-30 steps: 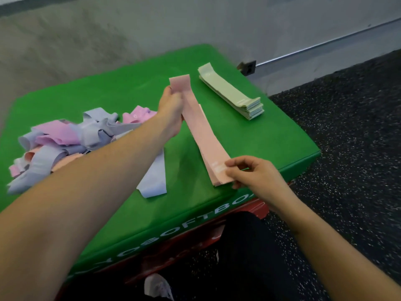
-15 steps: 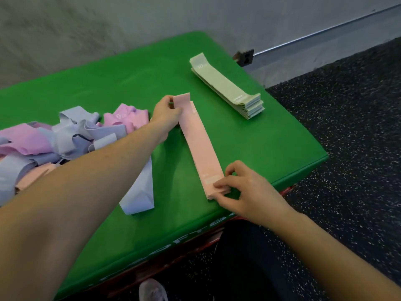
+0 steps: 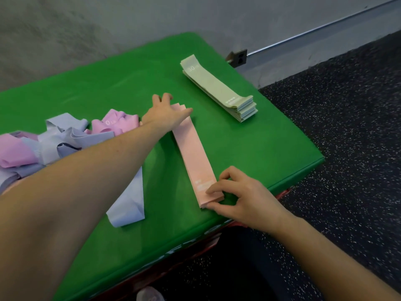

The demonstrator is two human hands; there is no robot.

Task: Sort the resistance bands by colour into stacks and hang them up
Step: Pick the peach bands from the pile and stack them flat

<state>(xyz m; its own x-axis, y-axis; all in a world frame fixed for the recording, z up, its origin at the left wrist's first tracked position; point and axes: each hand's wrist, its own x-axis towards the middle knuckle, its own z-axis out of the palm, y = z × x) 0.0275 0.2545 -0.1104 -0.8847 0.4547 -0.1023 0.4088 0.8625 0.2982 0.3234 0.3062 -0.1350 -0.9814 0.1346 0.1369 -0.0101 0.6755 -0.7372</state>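
A stack of peach-pink bands [image 3: 195, 155] lies flat on the green soft box [image 3: 260, 148]. My left hand [image 3: 166, 115] presses its far end with straight fingers. My right hand [image 3: 236, 196] pinches the near end between thumb and fingertips. A neat stack of pale green bands [image 3: 217, 88] lies at the back right. A jumbled heap of lilac, pink and grey-blue bands [image 3: 60, 137] sits at the left, partly hidden by my left arm. One grey-blue band [image 3: 128, 205] trails toward the front edge.
The box stands against a grey wall [image 3: 108, 22]. Dark speckled rubber floor [image 3: 358, 127] lies to the right and in front. A wall socket [image 3: 238, 57] and a metal rail run along the wall base.
The pink band held up between both hands has come down flat onto the pink stack. My left hand went from pinching its far end to pressing it with flat fingers.
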